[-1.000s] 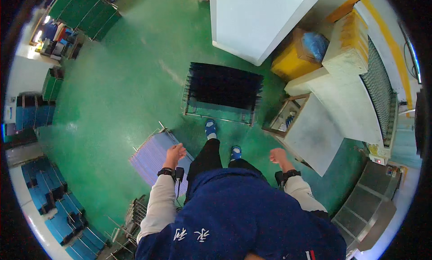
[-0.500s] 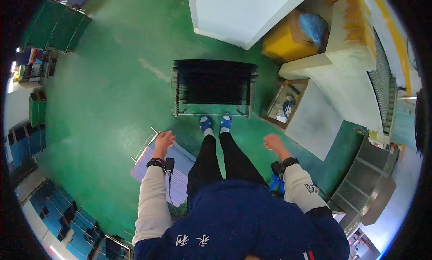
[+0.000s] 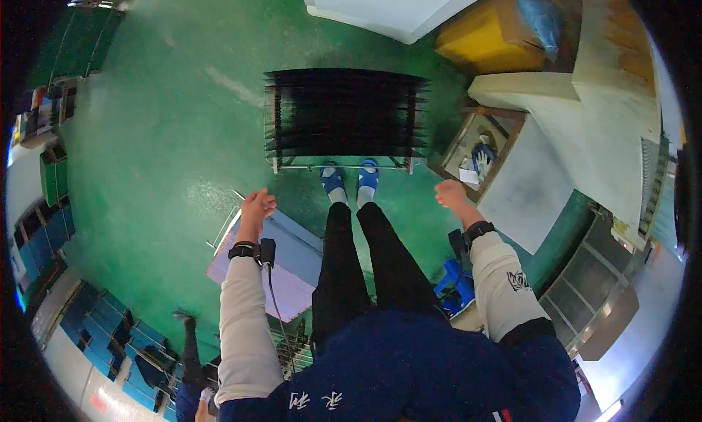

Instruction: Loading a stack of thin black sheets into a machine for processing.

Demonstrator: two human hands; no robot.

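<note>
My left hand [image 3: 256,206] is raised with bent fingers slightly apart and nothing in it. Below and beside it is a stack of pale lavender panels [image 3: 285,243] on a wire rack. My right hand [image 3: 451,194] hangs in the air with its fingers curled in, and no object shows in it. Just beyond my feet stands a metal-framed rack [image 3: 344,165] loaded with a row of thin black sheets [image 3: 344,115]. Neither hand touches it.
At right, a wooden-framed box [image 3: 504,141] holds a glove, beside a pale board [image 3: 530,188]. A white cabinet [image 3: 380,5] and yellow box [image 3: 486,42] stand ahead. Blue panel racks [image 3: 110,327] line the left; another person's leg [image 3: 191,352] shows there. Something blue [image 3: 457,290] lies near my right leg.
The black-sheet rack appears closer to the top of the view and slightly larger. Both hands have swung a little upward in view. Another person has come into sight at the lower left.
</note>
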